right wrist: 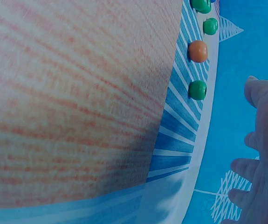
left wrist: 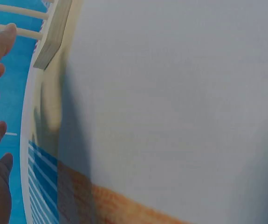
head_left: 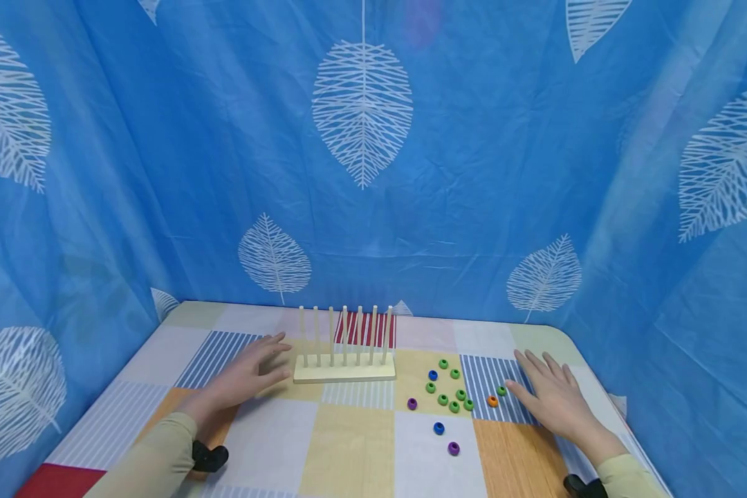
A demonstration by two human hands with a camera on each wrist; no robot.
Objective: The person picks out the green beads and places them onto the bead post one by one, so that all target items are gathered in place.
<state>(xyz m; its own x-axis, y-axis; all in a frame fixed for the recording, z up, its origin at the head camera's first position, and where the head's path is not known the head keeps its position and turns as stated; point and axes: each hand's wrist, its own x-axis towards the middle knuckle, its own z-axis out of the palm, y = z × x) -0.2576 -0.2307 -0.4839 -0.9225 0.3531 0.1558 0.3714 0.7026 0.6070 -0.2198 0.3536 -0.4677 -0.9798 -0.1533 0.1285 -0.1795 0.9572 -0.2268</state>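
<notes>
A pale wooden peg rack [head_left: 345,373] with a row of several upright pegs stands near the back of the table. My left hand [head_left: 247,372] is just left of it, fingers stretched toward the pegs and holding nothing. In the left wrist view the rack's end [left wrist: 54,35] shows close to the fingers. My right hand [head_left: 554,398] spreads its fingers at the right side, to the right of a green bead [head_left: 501,391] and an orange bead [head_left: 492,401]. It grips nothing. Those beads also appear in the right wrist view, the orange bead [right wrist: 198,51] between green ones.
Several green beads [head_left: 454,407] lie loosely grouped right of the rack. Two blue beads [head_left: 438,429] and two purple beads [head_left: 454,449] are scattered around them. A patchwork-patterned cloth [head_left: 355,449] covers the table, and a blue leaf-print curtain [head_left: 448,207] encloses its back and sides.
</notes>
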